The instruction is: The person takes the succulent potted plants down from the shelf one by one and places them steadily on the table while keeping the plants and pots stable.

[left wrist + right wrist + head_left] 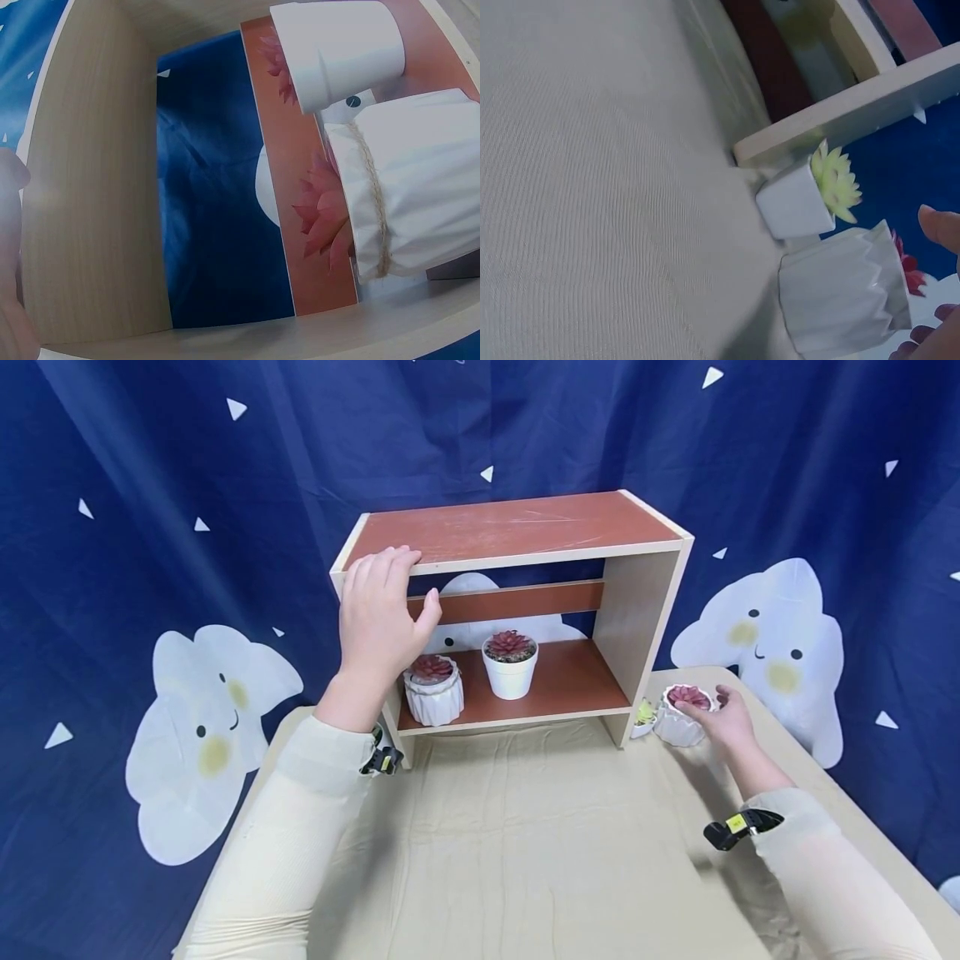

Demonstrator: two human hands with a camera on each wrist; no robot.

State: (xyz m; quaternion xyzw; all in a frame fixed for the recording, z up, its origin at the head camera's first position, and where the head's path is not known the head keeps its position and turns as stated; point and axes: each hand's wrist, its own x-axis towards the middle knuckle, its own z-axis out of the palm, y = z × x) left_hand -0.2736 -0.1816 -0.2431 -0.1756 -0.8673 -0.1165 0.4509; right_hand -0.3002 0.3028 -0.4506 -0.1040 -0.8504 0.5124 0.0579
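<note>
My left hand (381, 610) rests on the top front left corner of a small wooden shelf (517, 527), fingers over its reddish-brown top and thumb held apart. Below that hand, on the lower board, stands a white cloth-wrapped pot (416, 184) with a red succulent (326, 202) and a twine band. A smooth white pot (510, 678) with another red succulent is beside it. Right of the shelf, my right hand (727, 722) hovers at the rim of a white ridged pot (840, 292) with a red succulent, thumb and fingers spread apart.
A small white square pot (791, 202) with a yellow-green succulent stands between the ridged pot and the shelf's right side panel (645, 618). A beige cloth (525, 843) covers the table. Behind hangs a dark blue curtain (420, 435) with white cloud figures.
</note>
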